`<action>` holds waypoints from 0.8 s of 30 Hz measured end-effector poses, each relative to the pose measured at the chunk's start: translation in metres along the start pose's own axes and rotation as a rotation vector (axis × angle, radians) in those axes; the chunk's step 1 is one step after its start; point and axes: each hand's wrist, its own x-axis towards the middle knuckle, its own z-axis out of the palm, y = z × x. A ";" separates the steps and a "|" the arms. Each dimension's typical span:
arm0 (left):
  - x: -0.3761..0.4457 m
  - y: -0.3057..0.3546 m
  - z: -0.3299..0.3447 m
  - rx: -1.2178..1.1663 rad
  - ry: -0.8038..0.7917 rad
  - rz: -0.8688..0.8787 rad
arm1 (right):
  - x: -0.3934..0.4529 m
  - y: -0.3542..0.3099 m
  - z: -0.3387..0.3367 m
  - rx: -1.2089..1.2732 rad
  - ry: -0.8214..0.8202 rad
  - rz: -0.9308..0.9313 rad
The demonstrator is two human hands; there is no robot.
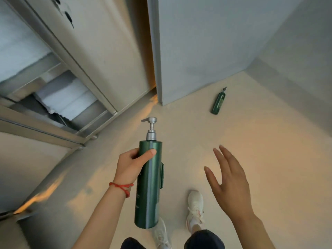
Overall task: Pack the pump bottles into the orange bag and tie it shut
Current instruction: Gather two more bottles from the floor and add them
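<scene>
My left hand point(130, 166) grips a tall green pump bottle point(149, 186) upright around its upper body; its silver pump head points left. My right hand point(228, 178) hovers to the right of that bottle with fingers spread and nothing in it. A second green pump bottle point(218, 102) lies on the pale floor point(260, 141) farther ahead to the right, close to the grey wall. No orange bag is in view.
A metal shelf unit point(59, 103) with white folded stacks stands at the left. A beige cabinet door point(107, 51) and a grey wall panel point(206, 42) rise ahead. White shoes point(195, 207) show below my hands.
</scene>
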 end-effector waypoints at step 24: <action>0.187 0.176 0.291 0.206 -0.180 -0.017 | 0.241 0.205 -0.143 -0.005 0.153 0.351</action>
